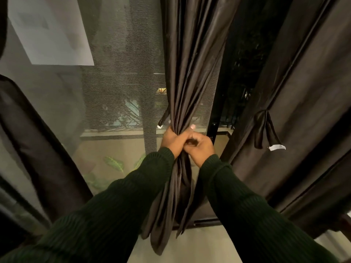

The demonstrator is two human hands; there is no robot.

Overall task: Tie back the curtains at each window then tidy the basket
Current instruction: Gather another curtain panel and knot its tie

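Both hands, the left hand [171, 138] and the right hand [199, 148], squeeze together the gathered middle curtain [187, 82] before the window's mesh screen [123, 82]; if either loosens, I think the tie strap [163, 118] may slip and the folds spread.

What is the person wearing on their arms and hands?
Both arms are covered by long dark green knitted sleeves with a ribbed pattern and snug cuffs at the wrists. The left hand and right hand are bare, with no gloves. No rings or watch show.

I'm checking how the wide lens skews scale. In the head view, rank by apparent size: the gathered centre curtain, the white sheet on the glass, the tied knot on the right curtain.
1. gathered centre curtain
2. white sheet
3. tied knot
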